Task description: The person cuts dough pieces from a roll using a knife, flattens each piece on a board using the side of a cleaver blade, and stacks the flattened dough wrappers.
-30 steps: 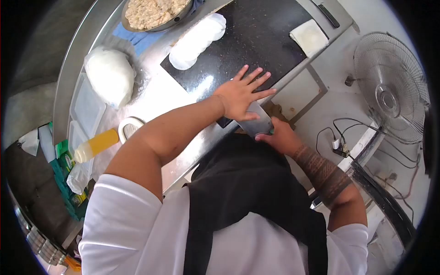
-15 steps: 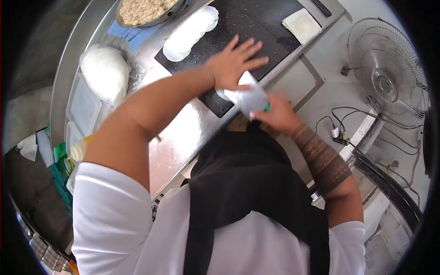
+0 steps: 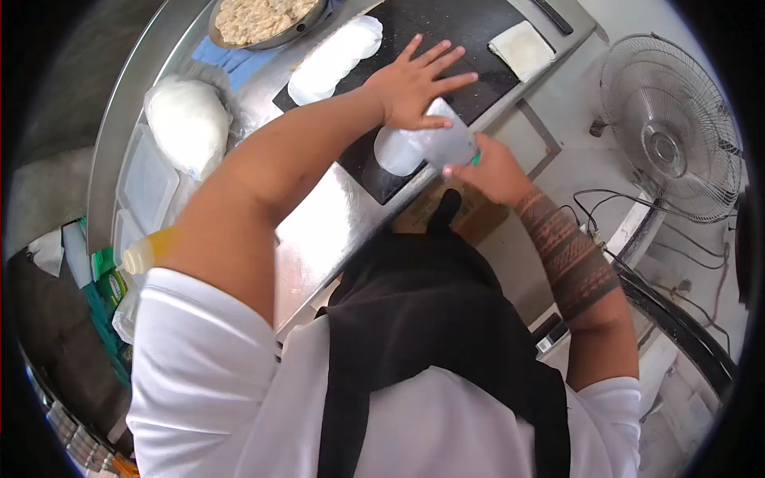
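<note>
My left hand (image 3: 414,86) is spread over the black board (image 3: 430,32), fingers apart, its thumb at the near edge of a broad, shiny cleaver blade (image 3: 450,143). My right hand (image 3: 496,169) is closed around the cleaver's handle end, where a bit of green shows; the handle itself is hidden. A thin, round white wrapper (image 3: 396,153) lies on the near corner of the board, partly under the blade. An overlapping row of similar white wrappers (image 3: 339,60) rests at the board's far left edge. A folded cream cloth (image 3: 522,49) is on the board's right side.
A metal bowl of chunky filling (image 3: 307,26) stands on a blue cloth (image 3: 239,68). At left are a bag of white dough (image 3: 187,127), a clear plastic lid (image 3: 146,179) and a yellow bottle (image 3: 143,253). A black handle (image 3: 551,16) and a fan (image 3: 669,131) are at right.
My right hand has moved the cleaver up and slightly right, uncovering more of the round wrapper. My left hand has shifted slightly up and right, still spread.
</note>
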Demonstrator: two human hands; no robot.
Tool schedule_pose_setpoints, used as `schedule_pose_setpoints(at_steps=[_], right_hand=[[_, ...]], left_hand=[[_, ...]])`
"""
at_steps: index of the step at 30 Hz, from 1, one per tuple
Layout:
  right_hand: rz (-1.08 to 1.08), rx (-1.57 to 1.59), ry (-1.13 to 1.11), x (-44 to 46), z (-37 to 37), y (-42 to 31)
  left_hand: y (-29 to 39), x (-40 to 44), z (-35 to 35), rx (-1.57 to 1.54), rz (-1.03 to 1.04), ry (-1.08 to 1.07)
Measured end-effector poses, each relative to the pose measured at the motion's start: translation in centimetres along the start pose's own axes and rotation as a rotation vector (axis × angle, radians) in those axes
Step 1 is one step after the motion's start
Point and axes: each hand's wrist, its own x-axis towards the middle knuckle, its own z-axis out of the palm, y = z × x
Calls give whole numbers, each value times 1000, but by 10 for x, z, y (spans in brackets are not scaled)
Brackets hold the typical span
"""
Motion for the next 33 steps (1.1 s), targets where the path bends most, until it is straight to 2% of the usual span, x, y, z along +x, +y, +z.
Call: schedule_pose_setpoints(at_steps=[2, 5, 8, 11, 12, 15, 17, 21, 24, 27, 29, 31, 33], right_hand=[[-41, 142, -50, -12, 34, 25], [86, 137, -65, -41, 55, 34], [178, -62, 0, -29, 34, 61], [23, -37, -20, -2, -15, 35], [-64, -48, 6, 16, -15, 60], [18, -99, -18, 24, -32, 6], [43, -22, -20, 11, -8, 4], [21, 72, -76, -25, 57, 30], [130, 78, -61, -30, 43, 38], [-3, 139, -33, 8, 15, 70], [-81, 1, 5, 32, -14, 53], [-56, -188, -36, 56, -42, 26], [-36, -291, -28, 62, -49, 19]], left_hand=[[11, -25, -1, -101, 35, -19], [47, -35, 18, -178, 62, -119], [40, 6, 25, -139, 23, -85], [16, 26, 28, -34, -26, -38], [5, 31, 27, -4, -47, -26], [-14, 29, 18, 19, -34, 38], [-15, 16, 4, -35, 30, 75], [28, -47, 10, -140, -45, -200], [35, -19, 18, -189, -8, -92], [14, 16, 32, -114, -46, -32], [-13, 31, 33, -24, -104, 19], [-26, 31, 31, 52, -188, 82], [-31, 34, 21, 69, -353, 269]])
